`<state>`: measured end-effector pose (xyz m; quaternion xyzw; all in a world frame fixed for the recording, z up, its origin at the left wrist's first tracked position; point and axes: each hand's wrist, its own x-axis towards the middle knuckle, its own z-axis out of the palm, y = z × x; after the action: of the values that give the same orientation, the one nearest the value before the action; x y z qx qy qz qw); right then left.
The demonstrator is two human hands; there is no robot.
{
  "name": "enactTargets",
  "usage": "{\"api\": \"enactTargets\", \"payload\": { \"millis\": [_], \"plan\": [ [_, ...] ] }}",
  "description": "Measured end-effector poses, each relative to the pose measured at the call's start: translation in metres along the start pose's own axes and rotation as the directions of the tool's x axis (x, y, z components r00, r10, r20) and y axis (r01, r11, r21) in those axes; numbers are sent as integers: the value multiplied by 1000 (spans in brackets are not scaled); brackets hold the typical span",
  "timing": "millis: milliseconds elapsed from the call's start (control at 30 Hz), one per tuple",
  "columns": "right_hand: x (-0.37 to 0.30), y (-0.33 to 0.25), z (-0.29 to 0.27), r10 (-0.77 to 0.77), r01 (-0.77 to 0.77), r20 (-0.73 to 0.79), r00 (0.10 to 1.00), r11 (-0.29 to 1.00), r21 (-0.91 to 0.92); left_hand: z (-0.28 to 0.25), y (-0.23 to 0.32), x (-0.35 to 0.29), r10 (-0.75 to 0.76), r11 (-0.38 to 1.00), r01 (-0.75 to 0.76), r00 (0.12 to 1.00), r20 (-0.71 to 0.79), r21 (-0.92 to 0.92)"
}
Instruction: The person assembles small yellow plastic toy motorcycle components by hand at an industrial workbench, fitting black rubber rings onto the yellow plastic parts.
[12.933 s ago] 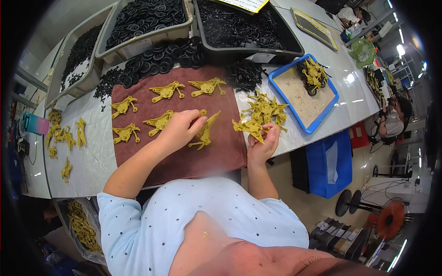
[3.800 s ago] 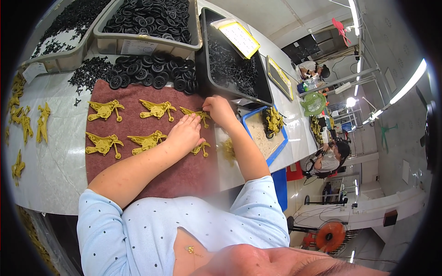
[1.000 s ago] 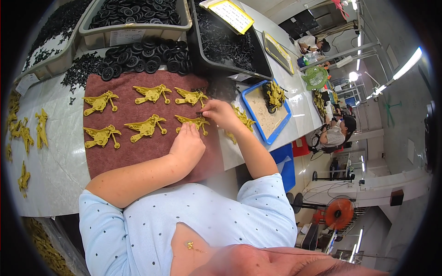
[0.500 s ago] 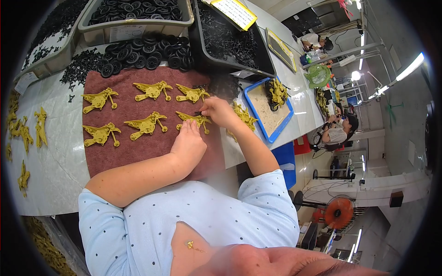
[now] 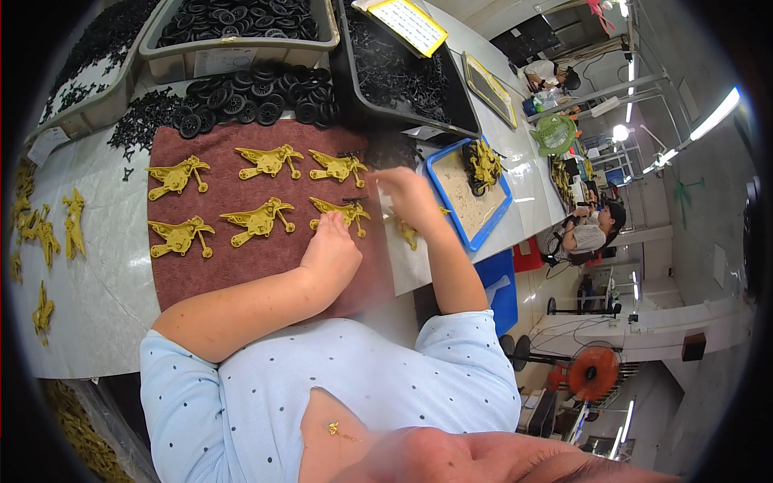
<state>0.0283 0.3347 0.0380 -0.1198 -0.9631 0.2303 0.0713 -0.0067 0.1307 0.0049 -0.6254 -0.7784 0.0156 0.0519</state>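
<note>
Maroon towel [image 5: 233,275] below: touching a yellow part [image 5: 353,214] with outstretched fingers [image 5: 332,227] of left hand [image 5: 333,254]; hovering near a black piece [image 5: 353,200] with right hand [image 5: 409,198], too blurred to tell its grip.

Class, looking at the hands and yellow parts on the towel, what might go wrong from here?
The left hand rests on the front-right yellow plastic part; a slip might shift the small black piece at its far edge.
The right hand, near the back-right yellow plastic part, might knock it askew.
Loose black wheels heaped by the towel may slide onto it.
</note>
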Motion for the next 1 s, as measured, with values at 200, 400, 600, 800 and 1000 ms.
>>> {"api": "enactTargets", "payload": {
  "millis": [200,400,600,800,1000],
  "plan": [
    [14,29,-18,24,-64,-200,980,979,-195,-1,1,0,9,1000,-8,1000,-26,7],
    [25,32,8,40,-109,-237,971,951,-288,0,-2,2,19,999,-18,999,36,-27],
    [34,37,13,136,-223,-252,958,907,-358,-26,-23,-24,93,986,-78,991,98,-145],
    [25,25,-14,62,-194,-440,896,945,-264,-28,-65,-71,-244,949,243,970,22,-203],
    [25,-50,-7,243,-185,-138,960,923,338,7,-72,-86,-407,878,385,913,-18,-284]
  ]
}}
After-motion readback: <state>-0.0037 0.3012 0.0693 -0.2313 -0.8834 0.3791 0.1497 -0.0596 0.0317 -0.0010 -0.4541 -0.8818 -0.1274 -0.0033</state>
